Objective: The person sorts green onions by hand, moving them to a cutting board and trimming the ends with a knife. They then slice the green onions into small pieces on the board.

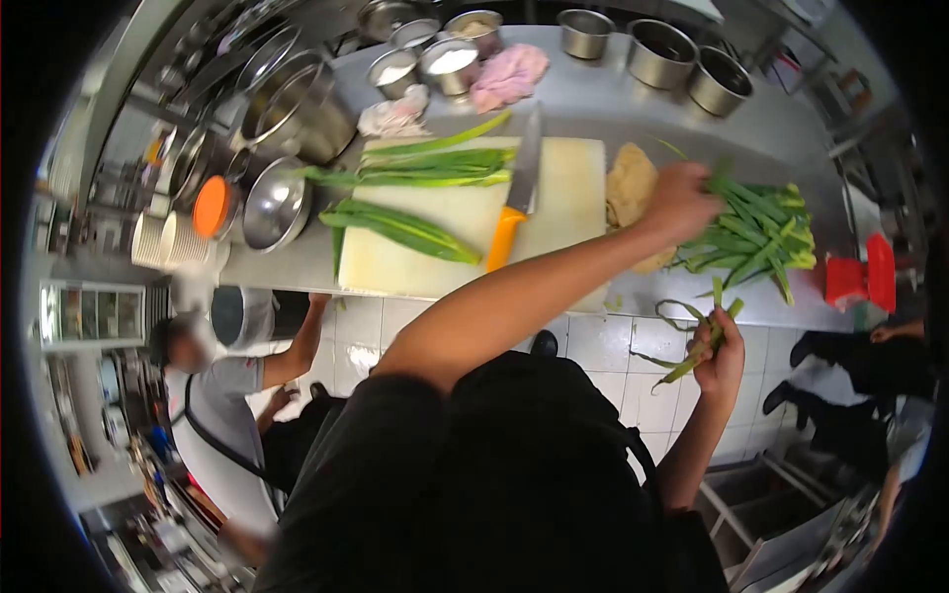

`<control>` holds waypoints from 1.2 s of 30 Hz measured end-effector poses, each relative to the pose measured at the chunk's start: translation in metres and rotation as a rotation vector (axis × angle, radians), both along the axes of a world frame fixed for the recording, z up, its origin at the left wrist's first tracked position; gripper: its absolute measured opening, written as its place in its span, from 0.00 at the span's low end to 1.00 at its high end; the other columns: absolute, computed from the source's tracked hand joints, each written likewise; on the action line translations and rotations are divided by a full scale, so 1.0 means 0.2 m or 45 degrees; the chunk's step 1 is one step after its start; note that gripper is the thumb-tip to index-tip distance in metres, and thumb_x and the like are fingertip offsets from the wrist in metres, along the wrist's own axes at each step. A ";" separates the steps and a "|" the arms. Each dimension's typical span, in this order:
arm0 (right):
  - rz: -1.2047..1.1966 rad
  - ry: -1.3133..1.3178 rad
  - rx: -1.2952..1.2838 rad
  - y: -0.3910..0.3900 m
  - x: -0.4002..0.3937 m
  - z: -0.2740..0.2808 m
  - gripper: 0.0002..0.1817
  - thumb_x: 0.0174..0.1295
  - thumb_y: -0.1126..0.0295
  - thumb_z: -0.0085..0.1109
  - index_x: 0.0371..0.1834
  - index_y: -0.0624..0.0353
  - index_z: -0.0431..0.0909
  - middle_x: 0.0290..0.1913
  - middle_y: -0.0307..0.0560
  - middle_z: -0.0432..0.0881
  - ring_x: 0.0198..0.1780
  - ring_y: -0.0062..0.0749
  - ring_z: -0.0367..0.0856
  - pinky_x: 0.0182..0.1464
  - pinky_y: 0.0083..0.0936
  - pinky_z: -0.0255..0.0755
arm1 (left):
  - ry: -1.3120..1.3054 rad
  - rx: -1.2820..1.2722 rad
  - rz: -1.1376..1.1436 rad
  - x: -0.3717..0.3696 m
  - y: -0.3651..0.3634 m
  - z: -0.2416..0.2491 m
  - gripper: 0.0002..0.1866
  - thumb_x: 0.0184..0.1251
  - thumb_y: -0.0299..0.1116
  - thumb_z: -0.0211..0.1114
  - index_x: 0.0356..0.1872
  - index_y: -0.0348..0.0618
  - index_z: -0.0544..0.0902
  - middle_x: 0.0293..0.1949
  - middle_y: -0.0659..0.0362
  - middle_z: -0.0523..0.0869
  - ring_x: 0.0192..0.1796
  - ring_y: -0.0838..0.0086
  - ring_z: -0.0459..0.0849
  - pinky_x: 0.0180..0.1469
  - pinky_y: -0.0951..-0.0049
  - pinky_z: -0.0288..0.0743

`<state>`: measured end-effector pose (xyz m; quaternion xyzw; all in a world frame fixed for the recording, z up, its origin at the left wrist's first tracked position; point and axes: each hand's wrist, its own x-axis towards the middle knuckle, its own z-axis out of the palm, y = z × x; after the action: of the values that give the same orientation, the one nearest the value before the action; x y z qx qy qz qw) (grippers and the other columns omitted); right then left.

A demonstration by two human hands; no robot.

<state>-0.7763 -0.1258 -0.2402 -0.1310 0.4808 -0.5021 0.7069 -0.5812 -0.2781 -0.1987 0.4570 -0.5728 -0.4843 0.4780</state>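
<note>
My left hand [682, 206] is stretched across to the left edge of a pile of green leafy stalks [756, 232]. Its fingers look curled, with blurred green beside them; what they grip is unclear. Below the counter's front edge, my right hand [720, 354] is closed around several limp green leaves [700, 341]. A white cutting board [568, 178] carries long green stalks [435, 168], a thicker green bunch [405, 229] and a knife with an orange handle [506, 237]. A tan cloth [631, 183] lies between board and pile, partly behind my left hand.
Metal pots [662, 54] and small containers of white contents [450, 59] line the counter's back. A pink cloth [509, 77], a steel bowl [277, 206] and a red object [862, 277] are nearby. One person [222, 395] stands left, another [860, 381] right.
</note>
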 end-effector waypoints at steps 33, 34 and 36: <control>0.523 1.748 -0.679 0.08 1.51 -0.02 0.16 0.58 0.63 0.71 0.37 0.68 0.82 0.28 0.56 0.85 0.30 0.43 0.84 0.36 0.35 0.75 | -1.472 -0.530 0.078 1.78 0.83 -0.38 0.22 0.51 0.23 0.64 0.52 0.43 0.83 0.48 0.53 0.76 0.57 0.58 0.75 0.70 0.45 0.59; 0.508 1.793 -0.672 0.08 1.51 -0.06 0.18 0.57 0.61 0.71 0.37 0.68 0.81 0.29 0.58 0.85 0.31 0.46 0.84 0.36 0.37 0.75 | -1.446 -0.567 0.068 1.76 0.83 -0.40 0.22 0.51 0.23 0.64 0.52 0.43 0.83 0.47 0.53 0.76 0.56 0.58 0.74 0.70 0.44 0.59; 0.477 1.886 -0.668 0.02 1.51 -0.13 0.20 0.56 0.58 0.71 0.36 0.68 0.81 0.30 0.62 0.84 0.33 0.53 0.85 0.37 0.40 0.75 | -1.480 -0.529 -0.039 1.73 0.80 -0.40 0.20 0.52 0.25 0.64 0.50 0.41 0.83 0.48 0.51 0.77 0.57 0.57 0.75 0.64 0.43 0.64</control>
<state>-0.4741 -0.1224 -0.2656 -0.6697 0.6609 -0.2547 0.2234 -0.2344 -0.1180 -0.2791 0.5351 -0.8285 -0.0413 0.1595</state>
